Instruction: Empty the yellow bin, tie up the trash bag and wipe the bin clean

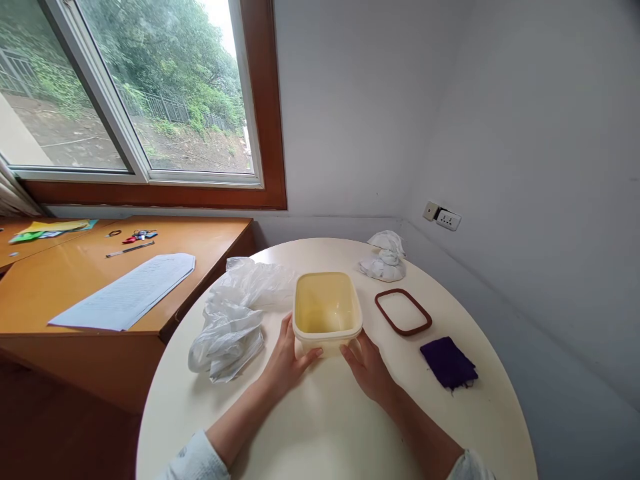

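Observation:
A yellowish plastic food container (327, 303) stands upright on the round white table, its open top facing me. My left hand (290, 357) grips its left side, thumb across the front wall. On the opposite side my right hand (367, 363) holds it the same way. The far fingers of both hands are partly hidden behind the container. To its right lies a clear lid with a reddish-brown rim (403, 312). A folded dark purple cloth (449, 363) rests nearer to me, by the table's right edge.
Crumpled clear plastic bags (233, 327) spread over the table's left side. A tied white plastic bag (384, 263) sits at the back right. The round table (320, 433) adjoins a wooden desk (200, 233) carrying papers (130, 290) and a pen (130, 249). Walls close in behind and right.

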Demonstrator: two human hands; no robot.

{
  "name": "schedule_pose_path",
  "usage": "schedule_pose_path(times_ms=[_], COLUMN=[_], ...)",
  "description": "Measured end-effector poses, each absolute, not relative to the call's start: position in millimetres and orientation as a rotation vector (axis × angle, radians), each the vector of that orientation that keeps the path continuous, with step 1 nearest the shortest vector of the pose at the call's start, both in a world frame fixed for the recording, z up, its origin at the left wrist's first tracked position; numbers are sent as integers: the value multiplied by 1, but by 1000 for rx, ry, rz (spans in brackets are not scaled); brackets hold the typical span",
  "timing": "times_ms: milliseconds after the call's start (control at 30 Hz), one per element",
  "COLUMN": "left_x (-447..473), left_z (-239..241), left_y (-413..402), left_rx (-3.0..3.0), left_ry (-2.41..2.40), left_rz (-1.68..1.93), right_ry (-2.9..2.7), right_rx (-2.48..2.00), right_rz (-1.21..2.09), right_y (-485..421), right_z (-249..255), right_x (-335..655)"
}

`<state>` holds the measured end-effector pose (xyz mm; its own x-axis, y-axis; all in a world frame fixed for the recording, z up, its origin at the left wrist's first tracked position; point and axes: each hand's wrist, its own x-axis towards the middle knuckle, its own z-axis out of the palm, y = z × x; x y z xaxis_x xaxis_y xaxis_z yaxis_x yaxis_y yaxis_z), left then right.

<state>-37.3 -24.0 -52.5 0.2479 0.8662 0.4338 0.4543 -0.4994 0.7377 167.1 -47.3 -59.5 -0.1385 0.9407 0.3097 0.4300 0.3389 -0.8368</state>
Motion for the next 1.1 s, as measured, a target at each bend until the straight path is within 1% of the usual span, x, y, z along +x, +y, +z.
schedule_pose_path(times_ms=[500, 667, 800, 867, 967, 1033, 1100], left_x=[-37, -44, -48, -49, -49, -48, -48], left_z=[-46, -45, -47, -48, -48, -48, -48], left_y=[-28, -28, -23, -20, -16, -15, -14], left_rx=[2025, 1886, 1704, 1630, 1567, 1548, 1544], left_ry=[1225, 1256, 1263, 1284, 1310, 1316, 1312], left_rz=[1159, 1326, 1416, 1423, 1427, 1427, 1431], right_ry=[-1733, -1726, -1629, -1634, -1689, -1730, -1773], right_rx=[-1211, -1260, -1311, -1393, -1645, -1832, -1972], right_rz=[643, 480, 273, 125, -97, -177, -177], right_y=[-45, -38, -26, -20, -14, -13, -14], right_z=[-61, -59, -58, -59, -63, -67, -69], right_x=[168, 186, 211, 226, 246, 256, 262])
